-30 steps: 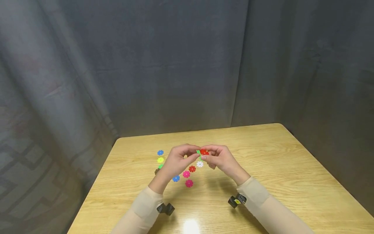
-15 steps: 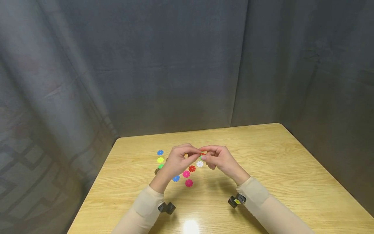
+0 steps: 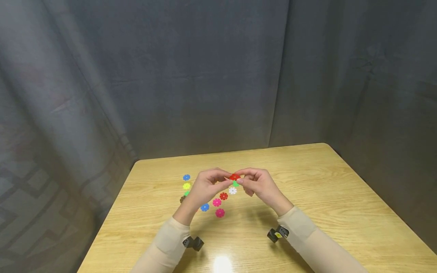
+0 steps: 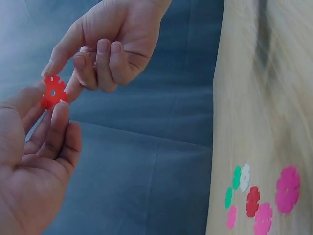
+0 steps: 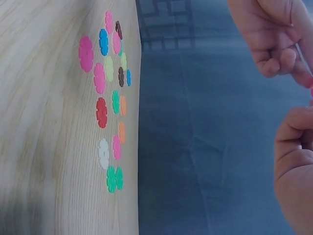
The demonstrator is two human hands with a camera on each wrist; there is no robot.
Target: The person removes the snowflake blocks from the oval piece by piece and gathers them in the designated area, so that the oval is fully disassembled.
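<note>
While pinched from both sides, red disc [image 3: 234,176] held in the air above desk [image 3: 324,197], between both grips. Left grip [image 3: 206,187]: thumb and fingers clamped on the disc's left edge, other fingers loosely curled; seen clearly in left wrist view, disc [image 4: 52,91] against fingertips [image 4: 59,111]. Right grip [image 3: 258,185]: thumb and index clamped on the disc's right edge, remaining fingers curled into palm; same in left wrist view [image 4: 110,41]. Right wrist view shows both hands at frame edge, left [image 5: 274,36], right [image 5: 293,161], disc barely visible there. Green disc [image 3: 235,184] just below the red one, near the fingertips; cannot tell if joined to it or lying on the desk. Loose discs on desk under and left of the hands: white [image 3: 232,190], red [image 3: 223,196], two pink [image 3: 217,202] [image 3: 220,212], blue [image 3: 205,207], another blue [image 3: 186,177] and yellow [image 3: 186,185] farther left. More discs partly hidden behind left hand. Beige sleeves [image 3: 170,239] on both forearms, small black cameras at wrists [image 3: 193,243] [image 3: 277,234]. Grey curtain [image 3: 205,76] behind the desk.
</note>
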